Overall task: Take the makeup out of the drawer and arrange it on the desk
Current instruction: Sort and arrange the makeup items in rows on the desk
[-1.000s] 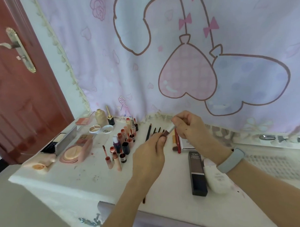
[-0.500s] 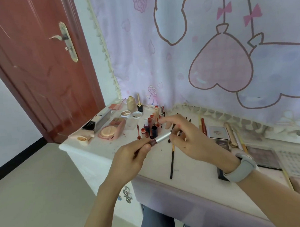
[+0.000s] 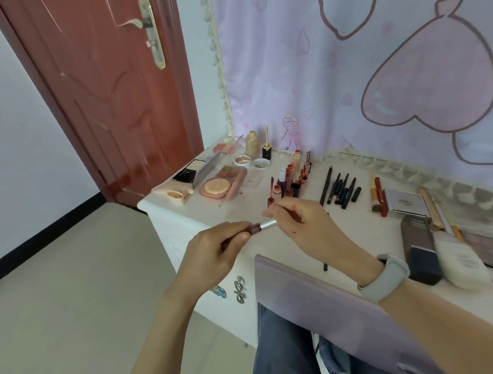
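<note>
A slim makeup stick with a dark red body and a silver end is held between both hands above the desk's front edge. My left hand grips the dark red part. My right hand pinches the silver end. The white desk carries rows of makeup: small lipstick and gloss bottles, dark pencils, a pink powder compact and an open palette. The lavender drawer front juts out below my right wrist; its inside is hidden.
A red-brown door stands left of the desk. A pink cartoon curtain hangs behind it. At the right lie a dark box, a white tube, a silver case and brushes. A thin dark pencil lies near the drawer.
The view has swung left and down, bringing the door into view. Both hands, still on the stick, have drawn back from over the pencils toward the desk's front edge.
</note>
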A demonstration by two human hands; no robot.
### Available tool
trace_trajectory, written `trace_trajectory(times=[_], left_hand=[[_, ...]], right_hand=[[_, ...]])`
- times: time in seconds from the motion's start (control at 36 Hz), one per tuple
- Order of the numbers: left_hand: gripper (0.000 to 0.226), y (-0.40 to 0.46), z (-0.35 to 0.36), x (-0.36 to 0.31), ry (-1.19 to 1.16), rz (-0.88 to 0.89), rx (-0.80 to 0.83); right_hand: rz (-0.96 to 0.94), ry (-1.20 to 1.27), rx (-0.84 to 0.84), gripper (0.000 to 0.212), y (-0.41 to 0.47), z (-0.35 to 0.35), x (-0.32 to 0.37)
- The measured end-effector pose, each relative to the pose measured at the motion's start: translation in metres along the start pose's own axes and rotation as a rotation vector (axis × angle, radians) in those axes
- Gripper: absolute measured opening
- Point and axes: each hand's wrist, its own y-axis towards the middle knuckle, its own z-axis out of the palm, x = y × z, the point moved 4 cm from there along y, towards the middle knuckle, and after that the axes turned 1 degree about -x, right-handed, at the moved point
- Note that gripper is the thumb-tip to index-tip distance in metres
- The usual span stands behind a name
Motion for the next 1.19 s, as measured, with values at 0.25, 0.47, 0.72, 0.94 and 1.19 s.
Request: trace_trajectory(times=[0.25, 0.47, 0.72, 0.94, 1.19], left_hand=[[0.009, -0.017, -0.018, 0.035, -0.267, -0.255, 0.003], [0.020, -0.023, -0.029, 0.072, -0.485, -0.471, -0.158], [0.027, -0.015, -0.007, 0.075, -0.494, -0.634, -0.207], [0.017, -0.007, -0.001, 0.067, -0.314, -0.597, -0.345], [0.018, 0.008, 0.010, 0.055, -0.048, -0.407, -0.317]], right_hand=[[-0.047, -0.057, 0.005, 0.022, 0.006, -0.024, -0.003], [0.003, 0.060, -0.384, 0.023, 0.001, -0.058, -0.002], [0.483, 0.796, -0.154, 0.021, -0.034, 0.015, -0.031], [0.318, 0.127, -0.140, 0.015, -0.038, 0.049, -0.038], [-0.086, -0.502, -0.210, 0.012, -0.029, 0.068, -0.022]])
